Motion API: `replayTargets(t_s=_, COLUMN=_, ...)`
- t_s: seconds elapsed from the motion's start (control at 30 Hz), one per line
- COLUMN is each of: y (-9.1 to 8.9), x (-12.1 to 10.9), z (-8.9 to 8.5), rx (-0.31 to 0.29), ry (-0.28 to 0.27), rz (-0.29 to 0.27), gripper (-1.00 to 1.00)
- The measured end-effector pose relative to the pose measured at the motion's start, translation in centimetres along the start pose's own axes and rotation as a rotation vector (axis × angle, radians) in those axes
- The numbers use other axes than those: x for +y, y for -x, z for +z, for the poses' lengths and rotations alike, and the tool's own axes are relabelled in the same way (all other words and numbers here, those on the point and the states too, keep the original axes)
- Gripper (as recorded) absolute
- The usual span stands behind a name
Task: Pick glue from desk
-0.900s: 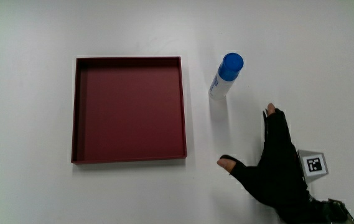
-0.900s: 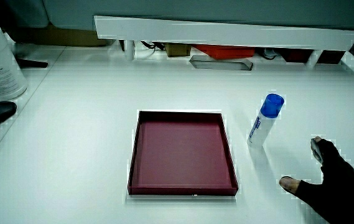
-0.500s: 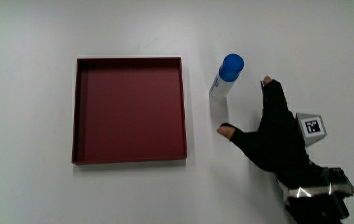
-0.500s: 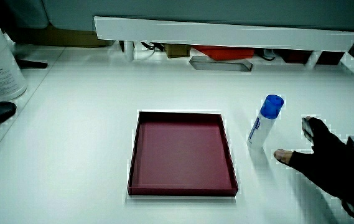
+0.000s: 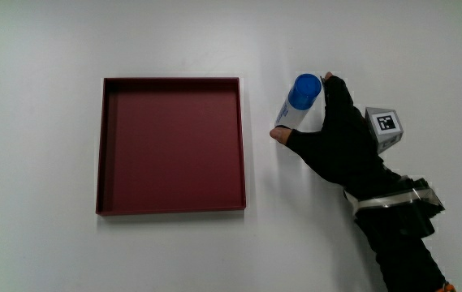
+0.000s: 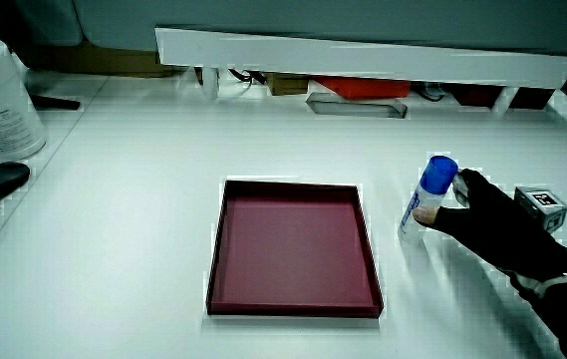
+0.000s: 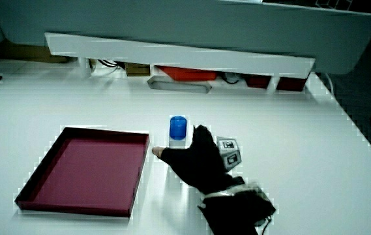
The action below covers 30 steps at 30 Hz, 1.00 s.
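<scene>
One hand (image 5: pixel 336 142) has its fingers spread around the upright glue (image 5: pixel 297 103), standing on the surface beside the red tray (image 5: pixel 170 144); it should close firmly on the middle, then lift straight.

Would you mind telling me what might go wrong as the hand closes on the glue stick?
The glue stick stands upright and narrow, so a sideways nudge from the hand might tip it. The red tray lies close beside it, so it could fall against the tray's rim. The fingers reach near the blue cap, where a grip may slip.
</scene>
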Motion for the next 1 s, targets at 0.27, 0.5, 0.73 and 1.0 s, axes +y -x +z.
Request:
replayTargets(t_s=0.27, y=-0.2, x=1.0, z=-0.1, rx=0.014, ry=-0.020, rz=0.027, gripper=0.00)
replayTargets(t_s=0.5, y=-0.4, x=1.1, z=0.1, rx=0.035, ry=-0.049, rz=0.057, gripper=0.24)
replayTargets(t_s=0.73, y=-0.8, x=1.1, z=0.5, rx=0.061, ry=-0.115, rz=0.093, gripper=0.52)
replayTargets(t_s=1.0, y=-0.8, x=0.9, z=0.8, rx=0.046, ry=-0.175, rz=0.131, gripper=0.84)
